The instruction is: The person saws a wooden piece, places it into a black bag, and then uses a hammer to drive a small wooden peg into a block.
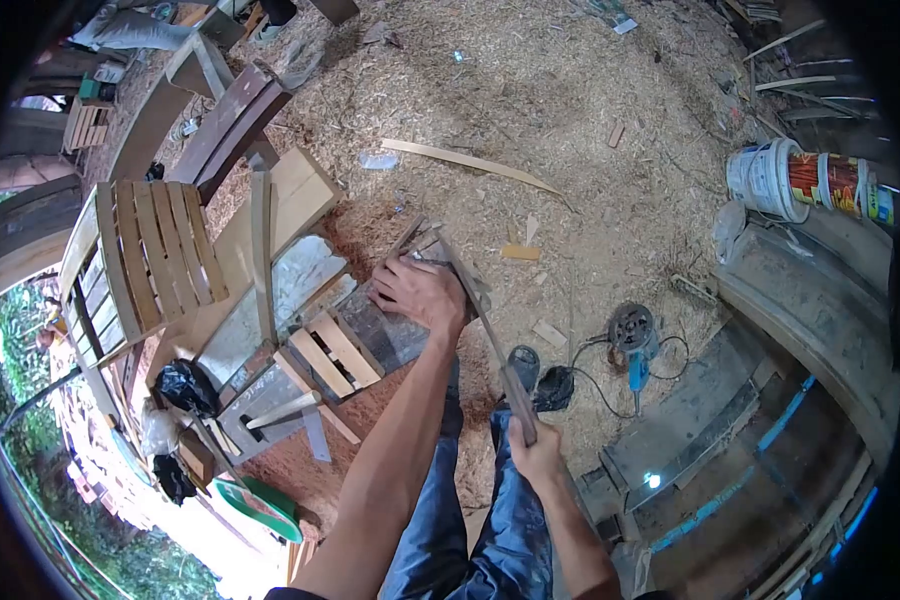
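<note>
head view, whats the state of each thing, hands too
left hand: palm down at the far end of the workbench
right hand: closed around one end of the saw-like tool
saw-like tool: held aslant
hammer: lying on the workbench
small slatted piece: slats joined, lying on the workbench
blue power tool: on the ground, running or not unclear
thin wood strip: loose on the ground

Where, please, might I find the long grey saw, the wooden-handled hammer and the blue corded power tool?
Long grey saw [492, 341]: head view, mid-blade.
Wooden-handled hammer [285, 410]: head view, handle.
Blue corded power tool [639, 371]: head view, blue body.
</note>
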{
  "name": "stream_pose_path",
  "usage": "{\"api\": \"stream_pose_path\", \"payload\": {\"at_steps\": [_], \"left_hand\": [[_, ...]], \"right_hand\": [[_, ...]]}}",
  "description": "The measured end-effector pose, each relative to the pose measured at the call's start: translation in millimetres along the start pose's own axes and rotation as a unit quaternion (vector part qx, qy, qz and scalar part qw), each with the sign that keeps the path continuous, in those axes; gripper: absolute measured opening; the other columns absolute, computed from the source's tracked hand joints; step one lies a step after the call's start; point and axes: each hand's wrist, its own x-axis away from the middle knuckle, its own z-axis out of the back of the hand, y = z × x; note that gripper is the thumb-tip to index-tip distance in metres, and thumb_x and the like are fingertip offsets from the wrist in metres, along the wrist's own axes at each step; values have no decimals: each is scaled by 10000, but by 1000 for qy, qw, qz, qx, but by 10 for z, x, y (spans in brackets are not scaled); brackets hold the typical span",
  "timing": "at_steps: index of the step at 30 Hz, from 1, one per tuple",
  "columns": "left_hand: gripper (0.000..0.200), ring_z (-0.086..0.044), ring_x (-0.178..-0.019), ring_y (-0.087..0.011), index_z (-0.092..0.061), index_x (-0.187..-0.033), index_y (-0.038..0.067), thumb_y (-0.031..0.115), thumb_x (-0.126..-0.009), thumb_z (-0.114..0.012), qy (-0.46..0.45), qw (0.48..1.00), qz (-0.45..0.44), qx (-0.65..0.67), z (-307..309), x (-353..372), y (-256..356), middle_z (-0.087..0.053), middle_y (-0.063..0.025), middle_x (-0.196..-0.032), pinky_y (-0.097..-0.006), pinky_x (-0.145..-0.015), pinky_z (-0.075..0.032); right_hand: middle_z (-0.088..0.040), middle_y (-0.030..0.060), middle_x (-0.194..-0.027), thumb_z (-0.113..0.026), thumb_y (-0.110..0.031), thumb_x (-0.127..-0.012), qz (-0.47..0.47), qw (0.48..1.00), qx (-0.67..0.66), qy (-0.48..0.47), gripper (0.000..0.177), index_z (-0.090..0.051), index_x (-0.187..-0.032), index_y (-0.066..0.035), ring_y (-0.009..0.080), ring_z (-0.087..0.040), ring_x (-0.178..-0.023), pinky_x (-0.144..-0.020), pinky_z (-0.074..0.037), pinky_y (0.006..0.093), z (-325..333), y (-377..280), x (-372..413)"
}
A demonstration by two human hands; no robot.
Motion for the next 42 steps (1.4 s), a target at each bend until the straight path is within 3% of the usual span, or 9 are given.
{"api": "stream_pose_path", "payload": {"at_steps": [4,6,7,8,10,18,22,38,42], "left_hand": [[214,-444,-1104,-268,-526,-994,61,212,-960,-378,-9,998,12,-57,-51,-45,-12,-482,-118,-1071,-442,-1094,-204],[209,-444,-1099,-270,-525,-996,62,211,-957,-383,-9,999,10,-39,-28,-15,21,-480,-117,-1065,-443,-1093,-205],[204,-445,-1094,-271,-524,-998,62,209,-955,-388,-8,1000,9,-24,-13,-21,35,-478,-115,-1060,-445,-1091,-207],[204,-445,-1094,-271,-524,-998,62,209,-955,-388,-4,1000,6,-22,10,-30,47,-478,-115,-1060,-445,-1091,-207],[198,-444,-1099,-274,-526,-995,67,205,-952,-390,15,999,-20,-48,-32,-23,26,-478,-114,-1065,-451,-1089,-208],[236,-439,-1091,-304,-537,-1056,65,212,-937,-396,-6,1000,-11,-13,15,-59,18,-469,-131,-1076,-484,-1038,-246],[241,-443,-1084,-299,-539,-1080,69,202,-938,-395,-46,998,8,-29,40,-72,15,-469,-125,-1074,-474,-1043,-246],[202,-472,-1086,-311,-567,-1002,46,176,-896,-454,-4,1000,-8,13,143,-79,68,-515,-125,-1062,-468,-1032,-272],[197,-473,-1078,-293,-553,-1002,59,177,-867,-472,1,1000,-23,6,119,-46,57,-510,-116,-1050,-477,-1046,-250]], "right_hand": [[-598,165,-627,-632,-181,-829,-49,998,-12,-33,194,-671,-826,9,303,-616,-525,-478,-440,379,94,-71,-143],[-579,163,-585,-638,-188,-830,14,1000,-11,0,203,-669,-821,12,298,-602,-490,-474,-436,375,254,-188,-132],[-450,119,-481,-619,-187,-865,10,1000,-21,17,266,-614,-699,21,128,-483,-419,-432,-365,326,222,-266,-98],[-450,119,-481,-619,-187,-865,12,999,-25,19,266,-614,-699,21,128,-483,-419,-432,-365,326,176,-245,-66],[-575,171,-576,-627,-205,-853,-7,998,-64,4,220,-668,-845,11,347,-605,-503,-467,-441,380,31,-190,-77],[-492,189,-505,-618,-203,-871,19,998,-62,6,295,-589,-670,11,327,-582,-458,-436,-409,380,-215,-425,-695],[-477,171,-477,-607,-191,-881,38,999,-29,11,286,-618,-689,22,284,-564,-428,-439,-401,371,-174,-422,-713],[-516,177,-526,-599,-205,-890,47,998,-49,18,281,-627,-728,23,256,-554,-439,-463,-405,369,-184,-178,-395],[-504,179,-514,-615,-203,-880,-23,999,-40,5,279,-609,-720,25,270,-539,-430,-459,-402,366,59,-205,91]]}}
